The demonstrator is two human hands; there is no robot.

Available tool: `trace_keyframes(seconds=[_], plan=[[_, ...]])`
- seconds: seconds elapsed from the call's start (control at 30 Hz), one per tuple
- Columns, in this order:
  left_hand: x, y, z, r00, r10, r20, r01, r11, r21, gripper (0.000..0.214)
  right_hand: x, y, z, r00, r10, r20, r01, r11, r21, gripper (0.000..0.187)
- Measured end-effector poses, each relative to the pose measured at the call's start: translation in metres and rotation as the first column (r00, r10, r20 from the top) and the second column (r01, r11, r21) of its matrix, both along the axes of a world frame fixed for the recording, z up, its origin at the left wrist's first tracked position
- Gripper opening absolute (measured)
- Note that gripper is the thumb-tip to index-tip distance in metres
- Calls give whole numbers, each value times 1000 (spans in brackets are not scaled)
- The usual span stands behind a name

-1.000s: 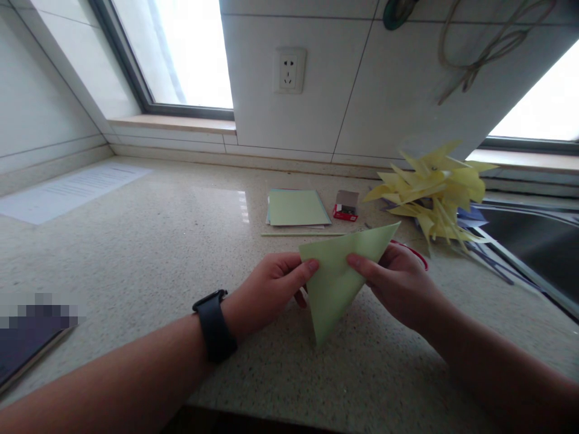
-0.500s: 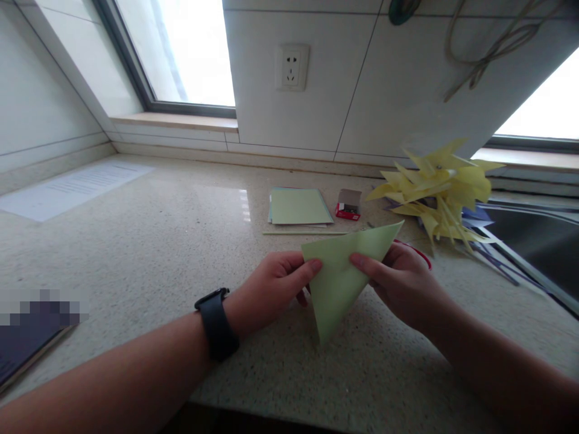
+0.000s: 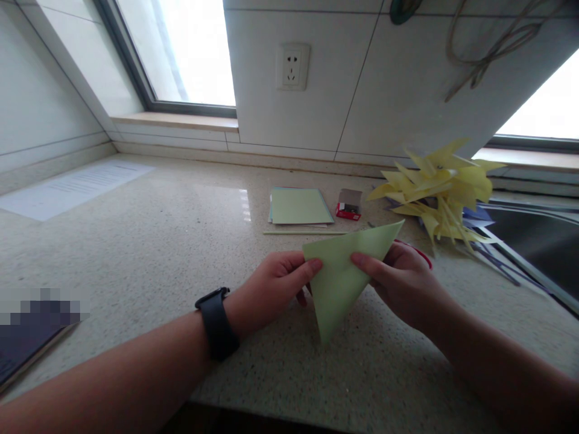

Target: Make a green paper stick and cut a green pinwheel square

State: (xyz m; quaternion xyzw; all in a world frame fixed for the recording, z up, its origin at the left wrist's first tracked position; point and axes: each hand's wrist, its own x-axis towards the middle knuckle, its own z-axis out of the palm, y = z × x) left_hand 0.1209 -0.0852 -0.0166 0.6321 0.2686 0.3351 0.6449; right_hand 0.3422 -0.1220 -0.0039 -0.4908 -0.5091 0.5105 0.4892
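Note:
A pale green sheet of paper [image 3: 341, 277], folded into a triangle, is held above the counter with one corner pointing down toward me. My left hand [image 3: 284, 277] pinches its left edge, thumb on top and fingers behind. On the right slanting edge, my right hand [image 3: 400, 277] grips it the same way, its fingers mostly hidden beneath. Part of a red curved handle [image 3: 418, 253], seemingly of scissors, shows behind my right hand; the rest is covered. Beyond the paper lie a thin pale stick [image 3: 303, 232] and a stack of square paper sheets [image 3: 301, 206].
A small open red box [image 3: 348, 208] with tiny dark items stands right of the stack. Several yellow paper pinwheels [image 3: 438, 187] are piled beside the sink [image 3: 538, 241]. A printed sheet [image 3: 76, 187] and a dark book-like object [image 3: 31, 343] lie on the left of the counter [image 3: 181, 241].

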Motion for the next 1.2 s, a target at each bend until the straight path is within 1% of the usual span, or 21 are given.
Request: trace_keyframes(seconds=[0.23, 0.4, 0.57, 0.73, 0.93, 1.07, 1.2], plan=[[0, 0, -2, 1000, 3, -15, -3, 1000, -2, 35, -1, 0, 1, 1000, 4, -17, -3, 1000, 11, 23], [0, 0, -2, 1000, 10, -29, -10, 1000, 7, 35, 0, 0, 1, 1000, -7, 8, 7, 1000, 11, 23], [-1, 0, -2, 1000, 12, -23, -12, 1000, -4, 35, 1, 1, 0, 1000, 12, -27, -12, 1000, 13, 19], [-1, 0, -2, 1000, 6, -26, -7, 1000, -5, 36, 1, 0, 0, 1000, 4, 19, -4, 1000, 5, 23], [-1, -1, -2, 999, -4, -32, 4, 1000, -8, 35, 1, 0, 1, 1000, 9, 4, -9, 1000, 12, 20], [-2, -2, 0, 999, -7, -46, 7, 1000, 2, 33, 2, -1, 1, 999, 8, 32, -8, 1000, 0, 22], [-3, -2, 2, 998, -16, -57, 16, 1000, 2, 31, 3, -1, 0, 999, -2, 34, 2, 1000, 12, 20]])
